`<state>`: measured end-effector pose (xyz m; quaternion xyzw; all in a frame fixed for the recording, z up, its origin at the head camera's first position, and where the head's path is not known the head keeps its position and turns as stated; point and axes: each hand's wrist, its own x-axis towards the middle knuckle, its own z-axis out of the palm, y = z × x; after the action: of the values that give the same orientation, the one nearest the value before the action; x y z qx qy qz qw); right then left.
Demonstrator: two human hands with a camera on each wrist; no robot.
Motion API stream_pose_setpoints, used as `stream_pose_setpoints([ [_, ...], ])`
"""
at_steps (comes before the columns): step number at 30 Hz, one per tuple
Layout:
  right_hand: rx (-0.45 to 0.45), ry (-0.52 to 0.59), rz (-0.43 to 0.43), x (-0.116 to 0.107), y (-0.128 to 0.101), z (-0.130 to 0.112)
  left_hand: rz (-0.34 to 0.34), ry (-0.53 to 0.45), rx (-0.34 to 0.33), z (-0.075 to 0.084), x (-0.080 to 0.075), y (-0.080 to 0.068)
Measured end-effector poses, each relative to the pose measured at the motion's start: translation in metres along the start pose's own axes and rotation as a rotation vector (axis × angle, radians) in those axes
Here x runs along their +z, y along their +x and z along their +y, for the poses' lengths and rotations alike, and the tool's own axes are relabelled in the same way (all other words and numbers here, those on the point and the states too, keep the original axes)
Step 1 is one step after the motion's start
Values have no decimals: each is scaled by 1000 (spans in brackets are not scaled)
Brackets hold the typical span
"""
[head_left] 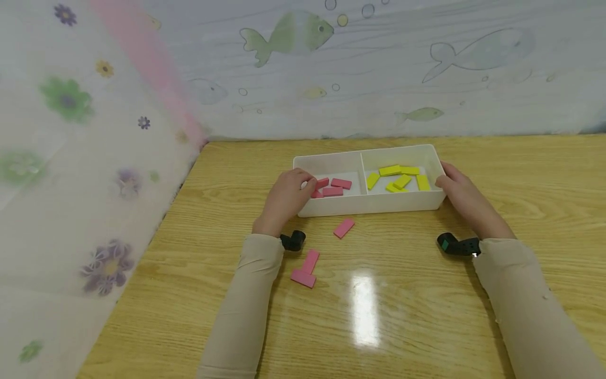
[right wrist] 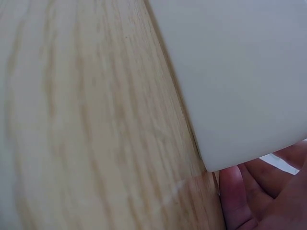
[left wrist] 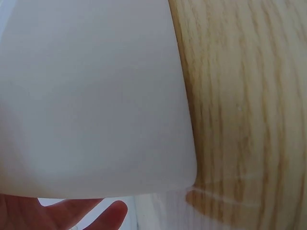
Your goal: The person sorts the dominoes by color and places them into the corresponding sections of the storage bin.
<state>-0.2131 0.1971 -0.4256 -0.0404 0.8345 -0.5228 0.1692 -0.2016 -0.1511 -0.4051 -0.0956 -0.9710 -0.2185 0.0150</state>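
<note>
A white two-compartment box point(head_left: 369, 204) sits on the wooden table with pink blocks point(head_left: 333, 192) in its left compartment and yellow blocks point(head_left: 390, 170) in the right one. My left hand point(head_left: 284, 197) grips the box's left end, its thumb over the rim. At the opposite end my right hand point(head_left: 466, 197) holds the right wall, thumb on the rim. In the left wrist view, fingers point(left wrist: 112, 215) show past the box's end. The right wrist view has a fingertip point(right wrist: 232, 189) at the box's lower corner.
In front of the box lies one loose pink block point(head_left: 344, 228). Closer to me, two more pink blocks point(head_left: 303, 278) touch each other beside the left forearm. A wall with painted fish point(head_left: 293, 32) stands behind the table point(head_left: 402, 310), and a flowered wall point(head_left: 109, 266) runs along its left.
</note>
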Motion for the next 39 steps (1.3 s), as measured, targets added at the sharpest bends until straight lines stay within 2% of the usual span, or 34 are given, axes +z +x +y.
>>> stream_pose_setpoints([
  [15,6,-26,-8,1,3,-2,-6,28,0,-2,-2,-2],
  [24,3,-30,1,1,2,-2,-10,33,-39,1,-2,-2],
  [39,-4,-27,1,2,2,-4,-6,18,-4,-1,-5,-4],
])
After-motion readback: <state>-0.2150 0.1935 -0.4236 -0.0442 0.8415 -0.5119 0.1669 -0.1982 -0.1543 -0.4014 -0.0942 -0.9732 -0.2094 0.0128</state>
